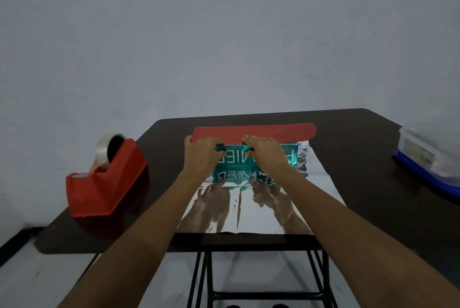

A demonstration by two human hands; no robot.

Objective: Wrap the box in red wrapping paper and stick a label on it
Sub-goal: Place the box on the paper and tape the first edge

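A teal box (pixel 288 155) with white lettering lies on the wrapping paper (pixel 249 208), whose silver inner side faces up and mirrors the box and my arms. The paper's far edge is folded toward me over the box top, showing its red side (pixel 254 131). My left hand (pixel 200 155) grips that red edge at the box's left part, thumb curled against the box front. My right hand (pixel 267 153) grips the same edge near the middle. Both hands hide much of the box's lettering.
A red tape dispenser (pixel 104 183) with a roll of clear tape (pixel 109 148) stands on the dark table (pixel 373 183) at the left. A clear plastic container (pixel 430 150) on blue lids sits at the right edge. Black table legs show below the near edge.
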